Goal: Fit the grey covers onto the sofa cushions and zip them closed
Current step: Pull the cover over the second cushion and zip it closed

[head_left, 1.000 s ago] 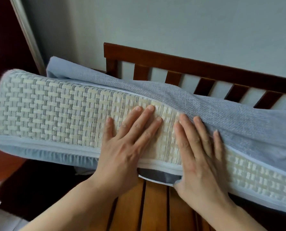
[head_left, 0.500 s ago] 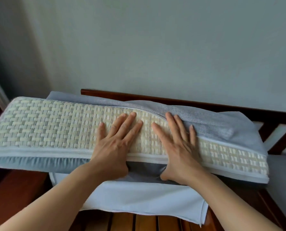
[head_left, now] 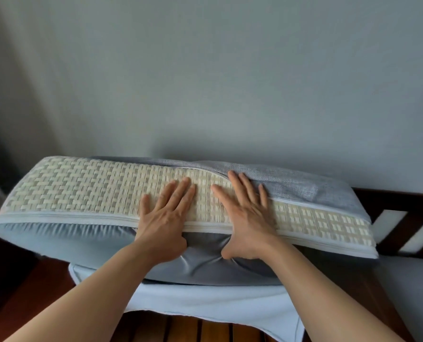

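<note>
A long sofa cushion (head_left: 82, 191) lies across the wooden sofa, its cream woven face turned up toward me and a blue-grey side panel below a zipped seam. A grey cover (head_left: 292, 183) is pulled over the cushion's far right part, its edge curving across the woven face. My left hand (head_left: 166, 218) lies flat on the woven face near the middle, fingers straight, thumb pushed into the side panel under the seam. My right hand (head_left: 247, 215) lies flat beside it, fingertips at the cover's edge, thumb also under the seam.
A pale blue cloth (head_left: 205, 299) hangs from under the cushion over the wooden seat slats (head_left: 188, 332). The dark wooden backrest (head_left: 403, 201) with slats shows at the right, against a plain grey wall (head_left: 230, 82).
The view has tilted up toward the wall, and the cushion now sits higher against it, hiding most of the backrest. Both hands keep their flat hold; the thumbs dig deeper under the seam.
</note>
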